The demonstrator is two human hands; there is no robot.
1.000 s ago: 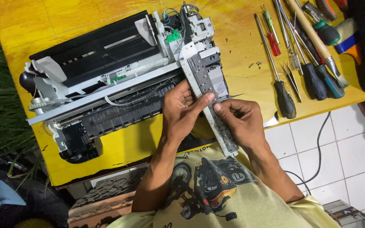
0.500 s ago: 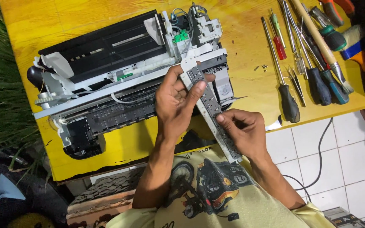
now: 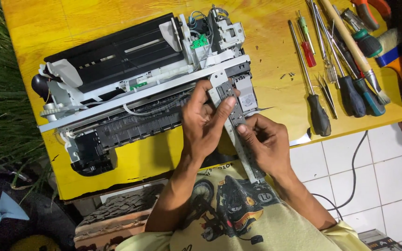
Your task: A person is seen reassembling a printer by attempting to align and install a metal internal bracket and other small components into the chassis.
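Near the yellow worktop's (image 3: 131,162) front edge, the left hand (image 3: 203,123) and right hand (image 3: 264,142) pinch a long grey metal side bracket (image 3: 232,116) at the stripped printer's (image 3: 136,88) right end, apparently working it free; steady, even pulling seems needed.

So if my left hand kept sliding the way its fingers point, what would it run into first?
The left hand points up and right along the long metal strip it touches. Going on, it would probably first meet the grey plastic block at the printer's right end, though depth is unclear.
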